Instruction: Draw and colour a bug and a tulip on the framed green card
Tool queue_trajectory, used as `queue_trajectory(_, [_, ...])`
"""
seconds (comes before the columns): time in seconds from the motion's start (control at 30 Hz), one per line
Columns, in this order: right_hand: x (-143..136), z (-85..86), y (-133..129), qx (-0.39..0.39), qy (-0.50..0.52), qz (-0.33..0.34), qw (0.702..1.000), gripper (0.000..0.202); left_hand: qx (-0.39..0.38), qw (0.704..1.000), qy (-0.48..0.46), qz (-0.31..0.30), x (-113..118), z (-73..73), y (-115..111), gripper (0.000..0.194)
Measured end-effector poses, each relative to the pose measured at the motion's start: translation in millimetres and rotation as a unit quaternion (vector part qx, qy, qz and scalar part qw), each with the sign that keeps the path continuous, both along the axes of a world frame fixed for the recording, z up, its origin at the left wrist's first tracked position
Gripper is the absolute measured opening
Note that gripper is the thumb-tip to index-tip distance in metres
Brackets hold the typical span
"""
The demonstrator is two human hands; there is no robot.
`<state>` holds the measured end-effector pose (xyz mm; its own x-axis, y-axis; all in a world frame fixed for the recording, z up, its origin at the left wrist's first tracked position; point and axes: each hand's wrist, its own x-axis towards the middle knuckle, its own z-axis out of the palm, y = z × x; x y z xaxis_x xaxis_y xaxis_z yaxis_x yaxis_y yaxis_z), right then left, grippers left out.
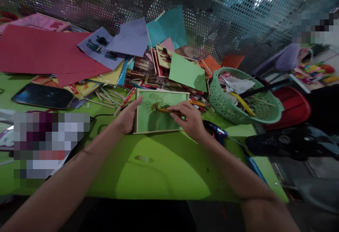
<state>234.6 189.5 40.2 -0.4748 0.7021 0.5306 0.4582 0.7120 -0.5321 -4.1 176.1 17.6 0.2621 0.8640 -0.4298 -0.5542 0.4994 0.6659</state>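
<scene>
In the middle of the table, a green card (148, 122) edged with thin pale wooden sticks lies before me. It bears a brown line drawing of an insect (158, 107) with curled antennae and dark spots. My left hand (129, 117) grips the card's left edge, its thumb on top at the frame stick. Pinched in the fingers of my right hand (189, 119) is a slim orange-brown pen-like tool (169, 111); whether it is a pencil or a brush I cannot tell. Its tip rests at the insect's body.
Behind the card are heaped coloured papers (187, 71), thin sticks and packets. A green basket (245, 117) and a glue gun (217, 130) stand to the right. At left lie a black phone (42, 96) and a cable. The green table's (169, 186) front edge is nearest me.
</scene>
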Motion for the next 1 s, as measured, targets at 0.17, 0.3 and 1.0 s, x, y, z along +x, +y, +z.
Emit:
queue_trajectory(0.17, [-0.6,0.5,-0.1,-0.006,0.009,-0.011,1.000,0.019,0.006,1.000,-0.005,0.007,0.8,1.9,-1.1,0.057])
queue_trajectory(0.3, [-0.2,-0.1,0.3,-0.002,-0.001,0.003,1.000,0.019,0.000,1.000,-0.003,0.001,0.3,1.5,-1.1,0.058])
queue_trajectory(1.0, [0.0,1.0,0.0,-0.013,0.007,-0.001,1.000,0.018,0.011,1.000,-0.011,-0.006,-0.9,-0.7,-0.7,0.059])
